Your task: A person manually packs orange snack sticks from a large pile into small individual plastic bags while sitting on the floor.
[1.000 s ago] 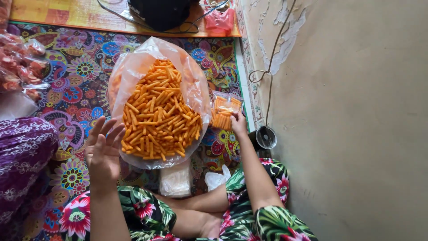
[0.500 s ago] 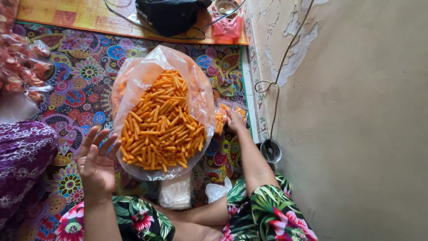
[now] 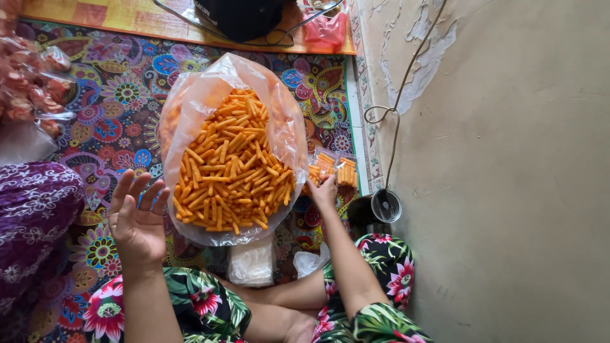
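Head view: single camera looking down on a seated person's lap, hands and a patterned floor mat [image 3: 127, 95].
Left hand: left hand [image 3: 135, 223] raised palm-up just left of the large bag, fingers spread and empty, touching nothing.
Right hand: right hand [image 3: 324, 190] stretched forward on the right side of the large bag, fingertips at the near edge of the small packet; fingers loosely curled, and whether they pinch the plastic cannot be told.
Small packet: small clear packet of orange sticks [image 3: 335, 169] lies flat on the mat, between the large bag and the wall.
Large bag: large clear plastic bag [image 3: 210, 95] lies open in the middle of the mat, filled with orange snack sticks [image 3: 232, 168]; its bulging right side partly hides the small packet and the right hand's thumb side.
Near lap: pale folded plastic bundle [image 3: 252, 262] just below the large bag, a crumpled white plastic scrap [image 3: 309, 260] beside it, both against the floral-print legs.
Left edge: heap of clear packets with reddish contents [image 3: 28, 89] at upper left; purple patterned cloth [image 3: 35, 216] below it.
Top edge: dark bag [image 3: 244, 16] with a cable, and a pink plastic bag [image 3: 325, 28] on a wooden strip.
Right side: round dark-rimmed object [image 3: 386, 205] at the base of the peeling wall [image 3: 508, 159], a thin cord [image 3: 394, 121] hanging down to it.
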